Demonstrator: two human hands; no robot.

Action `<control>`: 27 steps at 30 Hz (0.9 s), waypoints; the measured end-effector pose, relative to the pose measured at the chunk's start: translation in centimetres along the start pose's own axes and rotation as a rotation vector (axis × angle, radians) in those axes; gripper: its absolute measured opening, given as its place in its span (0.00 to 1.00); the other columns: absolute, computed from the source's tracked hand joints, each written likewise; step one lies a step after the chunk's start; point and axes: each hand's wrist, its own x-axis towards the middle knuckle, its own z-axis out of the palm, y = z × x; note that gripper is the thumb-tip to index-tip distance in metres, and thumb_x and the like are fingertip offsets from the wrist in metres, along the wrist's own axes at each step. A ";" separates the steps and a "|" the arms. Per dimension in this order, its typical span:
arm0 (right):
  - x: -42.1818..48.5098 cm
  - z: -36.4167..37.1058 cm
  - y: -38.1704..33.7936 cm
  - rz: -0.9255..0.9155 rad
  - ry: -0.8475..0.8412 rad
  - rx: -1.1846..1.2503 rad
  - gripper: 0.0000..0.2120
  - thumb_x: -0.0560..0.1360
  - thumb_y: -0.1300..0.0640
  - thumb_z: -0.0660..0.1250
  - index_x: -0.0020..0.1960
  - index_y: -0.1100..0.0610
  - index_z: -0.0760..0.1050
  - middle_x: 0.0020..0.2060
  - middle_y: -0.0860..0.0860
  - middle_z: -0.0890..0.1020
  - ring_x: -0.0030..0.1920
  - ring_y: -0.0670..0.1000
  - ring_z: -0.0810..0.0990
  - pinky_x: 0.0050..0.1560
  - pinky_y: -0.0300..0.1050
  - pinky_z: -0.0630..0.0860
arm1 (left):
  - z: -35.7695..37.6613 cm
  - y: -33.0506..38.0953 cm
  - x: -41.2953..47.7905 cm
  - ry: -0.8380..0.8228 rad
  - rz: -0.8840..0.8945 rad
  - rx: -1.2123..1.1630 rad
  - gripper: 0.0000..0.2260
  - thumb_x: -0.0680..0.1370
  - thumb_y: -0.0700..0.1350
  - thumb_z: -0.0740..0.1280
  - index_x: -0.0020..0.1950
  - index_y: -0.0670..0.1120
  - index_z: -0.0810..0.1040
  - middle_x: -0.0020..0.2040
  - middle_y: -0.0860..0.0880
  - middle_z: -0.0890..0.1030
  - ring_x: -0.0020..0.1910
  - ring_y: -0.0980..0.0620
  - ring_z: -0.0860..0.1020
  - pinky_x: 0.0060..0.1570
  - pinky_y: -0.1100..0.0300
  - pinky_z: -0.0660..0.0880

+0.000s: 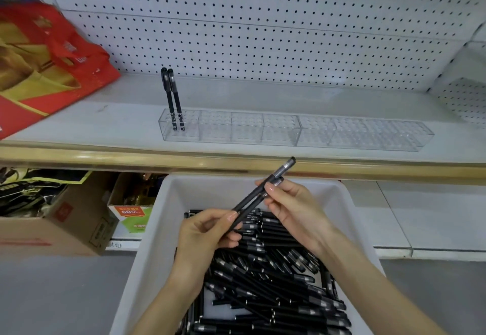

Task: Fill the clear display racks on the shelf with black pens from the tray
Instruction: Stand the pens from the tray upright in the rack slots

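Two black pens (256,192) are held together above the white tray (168,203), slanting up to the right. My left hand (207,232) pinches their lower ends and my right hand (292,206) pinches them near the middle. The tray holds several loose black pens (276,282). On the shelf stand two clear display racks, a left rack (236,131) and a right rack (368,135), end to end. Two black pens (173,98) stand upright in the left rack's leftmost section.
A red and gold bag (47,66) lies on the shelf at the left. The shelf has a wooden front edge (131,157) and a white pegboard back (263,32). Cardboard boxes (52,227) sit on the floor below at the left.
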 end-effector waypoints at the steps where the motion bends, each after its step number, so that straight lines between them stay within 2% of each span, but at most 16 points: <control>1: 0.2 0.4 -0.2 -0.017 -0.012 -0.022 0.11 0.70 0.60 0.69 0.50 0.63 0.81 0.36 0.49 0.82 0.33 0.43 0.76 0.36 0.32 0.75 | -0.1 0.2 0.0 -0.029 0.003 0.029 0.06 0.68 0.44 0.70 0.38 0.44 0.85 0.37 0.39 0.83 0.31 0.49 0.80 0.36 0.60 0.80; 4: 0.7 1.6 -1.0 -0.060 -0.059 -0.160 0.12 0.71 0.56 0.68 0.50 0.62 0.81 0.34 0.48 0.79 0.31 0.43 0.73 0.33 0.34 0.71 | -0.5 1.1 0.3 -0.144 0.022 0.181 0.07 0.68 0.46 0.70 0.38 0.43 0.85 0.38 0.40 0.84 0.37 0.46 0.82 0.42 0.58 0.79; 7: 1.3 2.8 -2.2 -0.099 -0.098 -0.313 0.12 0.70 0.54 0.68 0.48 0.62 0.82 0.29 0.50 0.76 0.29 0.44 0.72 0.31 0.34 0.69 | -0.7 2.4 1.0 -0.210 0.027 0.275 0.11 0.69 0.46 0.70 0.44 0.40 0.85 0.42 0.44 0.85 0.43 0.49 0.83 0.42 0.63 0.79; 10: 2.2 3.7 -3.0 -0.143 -0.160 -0.425 0.16 0.69 0.52 0.69 0.47 0.64 0.82 0.29 0.54 0.76 0.30 0.47 0.72 0.31 0.35 0.69 | -0.6 3.9 1.8 -0.179 0.082 0.297 0.09 0.72 0.43 0.71 0.47 0.39 0.84 0.43 0.42 0.85 0.41 0.52 0.82 0.38 0.64 0.79; 13: 3.0 4.5 -3.3 -0.194 -0.169 -0.479 0.18 0.69 0.50 0.70 0.44 0.67 0.80 0.31 0.58 0.79 0.30 0.47 0.73 0.31 0.35 0.70 | -0.8 4.9 2.5 -0.128 0.150 0.313 0.03 0.73 0.36 0.71 0.44 0.38 0.83 0.39 0.41 0.84 0.35 0.56 0.80 0.35 0.65 0.78; 14: 3.3 4.7 -3.5 -0.201 -0.170 -0.473 0.16 0.70 0.51 0.69 0.43 0.66 0.79 0.34 0.60 0.81 0.30 0.47 0.74 0.31 0.35 0.70 | -0.9 5.2 2.8 -0.123 0.164 0.306 0.02 0.72 0.35 0.71 0.43 0.39 0.83 0.38 0.42 0.84 0.34 0.57 0.80 0.34 0.66 0.77; 16: 3.8 4.8 -4.0 -0.180 -0.164 -0.424 0.10 0.75 0.55 0.65 0.46 0.62 0.79 0.37 0.57 0.83 0.30 0.47 0.76 0.30 0.36 0.71 | -1.5 5.8 3.4 -0.094 0.198 0.278 0.03 0.72 0.35 0.71 0.42 0.41 0.84 0.38 0.43 0.84 0.35 0.57 0.80 0.33 0.66 0.77; 19: 5.1 4.9 -5.1 -0.118 -0.171 -0.397 0.09 0.80 0.56 0.58 0.48 0.61 0.72 0.38 0.58 0.84 0.29 0.51 0.79 0.29 0.39 0.73 | -2.9 6.9 5.0 0.002 0.312 0.275 0.06 0.73 0.34 0.70 0.45 0.44 0.82 0.37 0.44 0.84 0.37 0.54 0.82 0.34 0.64 0.77; 21: 6.1 5.4 -5.9 -0.087 -0.213 -0.407 0.07 0.80 0.57 0.58 0.49 0.61 0.71 0.39 0.60 0.83 0.30 0.52 0.80 0.30 0.40 0.76 | -4.0 7.8 6.3 0.020 0.378 0.324 0.07 0.75 0.34 0.69 0.50 0.44 0.80 0.37 0.45 0.84 0.38 0.53 0.82 0.36 0.63 0.78; 23: 7.4 6.2 -6.8 -0.090 -0.259 -0.418 0.03 0.78 0.64 0.61 0.50 0.62 0.72 0.41 0.60 0.82 0.33 0.51 0.82 0.34 0.39 0.78 | -5.1 8.5 7.8 0.040 0.406 0.364 0.06 0.77 0.35 0.67 0.52 0.42 0.78 0.37 0.45 0.84 0.40 0.52 0.82 0.38 0.62 0.79; 25: 8.8 7.2 -7.9 -0.115 -0.282 -0.425 0.06 0.76 0.71 0.62 0.50 0.63 0.73 0.42 0.60 0.81 0.37 0.51 0.84 0.40 0.38 0.80 | -5.9 9.0 9.2 0.079 0.414 0.377 0.04 0.78 0.35 0.66 0.50 0.43 0.76 0.39 0.45 0.84 0.42 0.51 0.82 0.39 0.61 0.79; 27: 10.2 8.2 -9.2 -0.153 -0.282 -0.412 0.07 0.75 0.72 0.62 0.50 0.64 0.75 0.42 0.59 0.82 0.39 0.52 0.85 0.42 0.39 0.80 | -6.7 9.4 10.5 0.126 0.429 0.407 0.06 0.78 0.36 0.66 0.47 0.47 0.76 0.41 0.46 0.83 0.44 0.50 0.82 0.41 0.57 0.81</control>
